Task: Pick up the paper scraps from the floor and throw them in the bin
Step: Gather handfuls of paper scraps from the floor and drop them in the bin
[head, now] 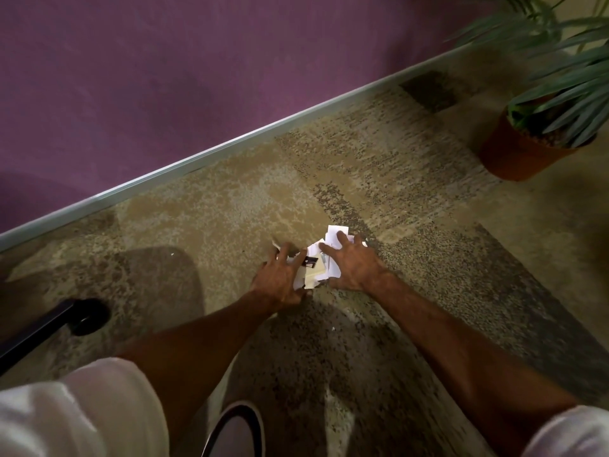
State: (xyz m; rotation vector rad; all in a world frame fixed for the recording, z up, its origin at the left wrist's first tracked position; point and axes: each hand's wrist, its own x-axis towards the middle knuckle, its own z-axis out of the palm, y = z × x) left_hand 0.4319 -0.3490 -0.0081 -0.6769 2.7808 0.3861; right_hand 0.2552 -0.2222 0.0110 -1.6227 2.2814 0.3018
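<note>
A small heap of white paper scraps (317, 262) lies on the patterned carpet, with one dark printed piece in it. My left hand (280, 278) presses against the heap's left side, fingers spread. My right hand (352, 263) lies over its right side, fingers spread across the top sheets. Both hands touch the paper and cup it between them; the scraps rest on the floor. Two tiny white bits lie apart on the carpet, one (172, 254) to the left and one (333, 328) nearer me. No bin is in view.
A purple wall (164, 77) with a pale skirting strip (197, 158) runs diagonally behind the heap. A potted plant (527, 146) stands at the right. A black chair leg with a castor (87, 316) sits at the left. My shoe (237, 433) is below.
</note>
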